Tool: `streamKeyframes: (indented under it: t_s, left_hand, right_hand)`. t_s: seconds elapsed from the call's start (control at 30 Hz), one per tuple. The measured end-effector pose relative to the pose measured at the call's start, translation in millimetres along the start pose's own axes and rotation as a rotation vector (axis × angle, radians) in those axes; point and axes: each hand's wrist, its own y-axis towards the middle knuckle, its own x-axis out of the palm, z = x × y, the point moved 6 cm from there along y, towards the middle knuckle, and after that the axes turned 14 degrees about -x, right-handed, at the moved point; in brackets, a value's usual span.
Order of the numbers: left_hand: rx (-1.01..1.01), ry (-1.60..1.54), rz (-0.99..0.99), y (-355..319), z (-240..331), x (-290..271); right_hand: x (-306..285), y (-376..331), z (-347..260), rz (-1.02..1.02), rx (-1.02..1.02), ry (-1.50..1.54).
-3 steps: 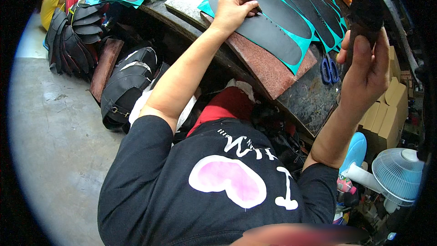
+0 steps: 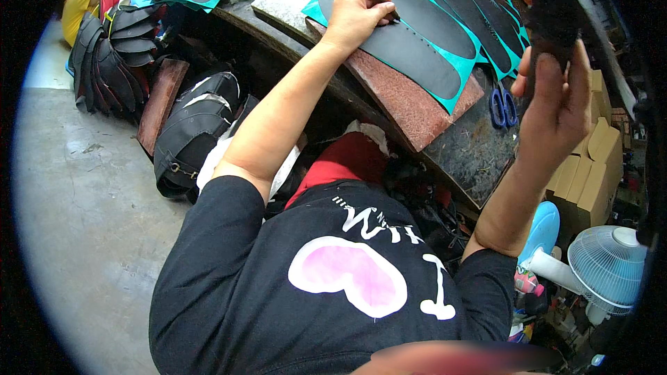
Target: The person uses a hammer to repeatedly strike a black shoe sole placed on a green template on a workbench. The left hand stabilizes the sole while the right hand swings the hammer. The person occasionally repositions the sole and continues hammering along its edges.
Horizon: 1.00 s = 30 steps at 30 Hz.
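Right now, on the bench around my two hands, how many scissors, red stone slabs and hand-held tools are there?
Blue-handled scissors: 1
Red stone slab: 1
Dark tool in left hand: 1
Dark tool in right hand: 1
Total: 4

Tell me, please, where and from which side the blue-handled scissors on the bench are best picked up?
The scissors lie flat on the dark bench top, beside the reddish slab, with their blue finger loops toward the person and the blades pointing away. I would take them by the loops, coming from above on the near side, probably with the right hand, which is closest, though it already holds a dark piece.
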Motion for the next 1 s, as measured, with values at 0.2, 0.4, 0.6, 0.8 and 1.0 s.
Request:
streamKeyframes:
  t_s: [0.2, 0.4, 0.6, 0.8, 1.0]
  left_hand:
    - [0.274, 0.569, 0.101, -15, 28, 9]
    - [0.590, 0.841, 0.142, -38, 37, 44]
    - [-0.030, 0.002, 0.062, -9, 4, 7]
    - [0.092, 0.304, 0.146, -15, 13, 10]
    - [0.116, 0.411, 0.200, -20, 20, 15]
  right_hand:
    - [5, -13, 12, -0.022, 0.039, -0.092]
    - [44, -60, 52, -0.463, 0.303, -0.429]
    - [5, -72, 61, -0.350, 0.396, -0.361]
    - [-15, -24, 4, -0.074, 0.114, -0.244]
    - [-10, -30, -1, 0.082, 0.091, 0.043]
